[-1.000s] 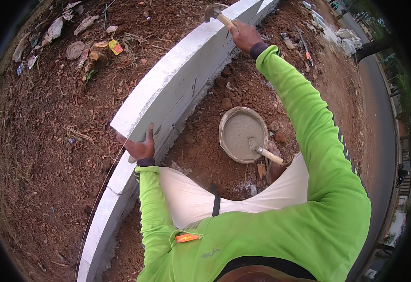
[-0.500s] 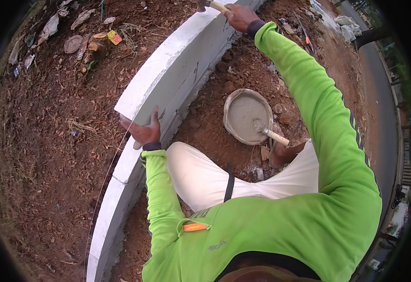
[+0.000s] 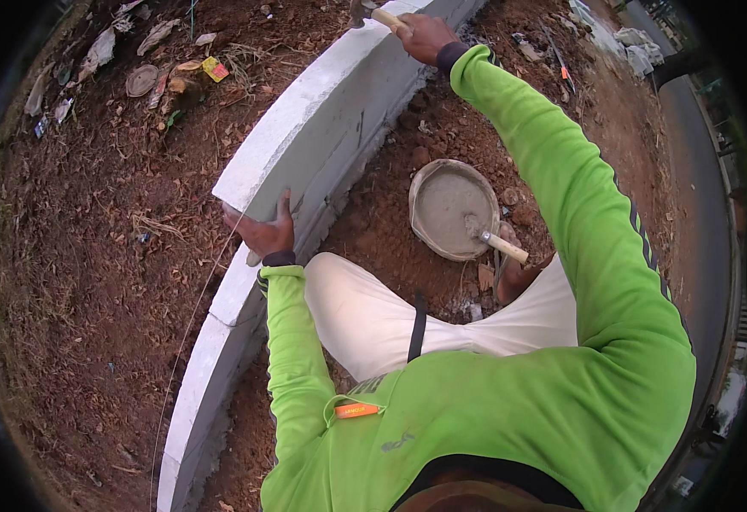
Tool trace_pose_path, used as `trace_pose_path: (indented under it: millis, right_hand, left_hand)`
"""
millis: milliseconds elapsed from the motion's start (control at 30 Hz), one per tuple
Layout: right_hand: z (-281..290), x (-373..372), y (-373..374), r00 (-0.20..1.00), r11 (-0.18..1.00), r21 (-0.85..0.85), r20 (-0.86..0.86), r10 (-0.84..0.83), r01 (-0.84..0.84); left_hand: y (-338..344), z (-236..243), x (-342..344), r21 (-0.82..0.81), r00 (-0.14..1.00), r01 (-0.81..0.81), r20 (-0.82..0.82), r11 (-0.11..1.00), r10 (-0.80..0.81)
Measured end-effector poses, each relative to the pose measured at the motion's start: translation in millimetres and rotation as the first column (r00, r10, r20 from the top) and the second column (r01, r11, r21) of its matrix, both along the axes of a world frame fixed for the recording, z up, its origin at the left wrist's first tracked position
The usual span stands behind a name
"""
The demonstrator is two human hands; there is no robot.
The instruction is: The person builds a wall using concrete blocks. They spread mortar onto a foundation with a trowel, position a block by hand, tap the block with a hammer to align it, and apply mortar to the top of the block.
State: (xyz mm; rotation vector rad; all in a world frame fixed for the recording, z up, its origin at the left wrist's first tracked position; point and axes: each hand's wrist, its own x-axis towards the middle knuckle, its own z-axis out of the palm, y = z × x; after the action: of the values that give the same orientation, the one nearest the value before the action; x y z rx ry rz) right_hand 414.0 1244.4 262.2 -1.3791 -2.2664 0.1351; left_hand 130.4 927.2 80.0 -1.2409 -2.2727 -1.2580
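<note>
My left hand (image 3: 267, 230) is closed around the near end of a white block (image 3: 297, 111) on the low white wall, with the thumb along its side face. My right hand (image 3: 425, 38) grips the wooden handle of a hammer (image 3: 385, 17), whose metal head is over the block's top surface near the upper edge of the picture; whether it touches is unclear. A thin line (image 3: 188, 341) runs beside the wall's outer edge. Right of the wall, a round pan (image 3: 442, 205) of grey mortar holds a trowel with a wooden handle (image 3: 510, 249).
Littered soil (image 3: 100, 256) lies left of the wall, with a cut stump (image 3: 177, 94) among scraps. My bent legs (image 3: 356, 324) are between wall and pan. A long tool (image 3: 561, 68) and pale sacks (image 3: 638, 51) lie farther right, beside a road (image 3: 698, 213).
My right hand and hammer have moved a little left along the block, closer to my left hand. The surroundings have shifted upward in the picture; my left hand keeps its hold.
</note>
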Motion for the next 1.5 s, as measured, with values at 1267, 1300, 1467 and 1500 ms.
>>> trace_pose_path:
  millis: [1267, 1300, 1467, 1500]
  right_hand:
    - [172, -245, -303, 0.048, 0.372, -0.171, 0.857, 0.512, -0.912]
    - [172, -242, -306, 0.095, 0.366, -0.171, 0.789, 0.607, -0.915]
    - [135, -239, -298, 0.044, 0.397, -0.15, 0.898, 0.439, -0.906]
    - [135, -243, -305, -0.014, 0.413, -0.133, 0.96, 0.279, -0.901]
  left_hand:
    - [6, 4, 25, 0.315, 0.941, -0.075, 0.337, 0.946, -0.038]
    - [6, 2, 24, 0.365, 0.96, -0.076, 0.279, 0.928, -0.031]
    - [8, -9, 21, 0.202, 0.9, -0.028, 0.43, 0.979, -0.063]
    - [8, -9, 21, 0.135, 0.863, 0.015, 0.499, 0.991, -0.081]
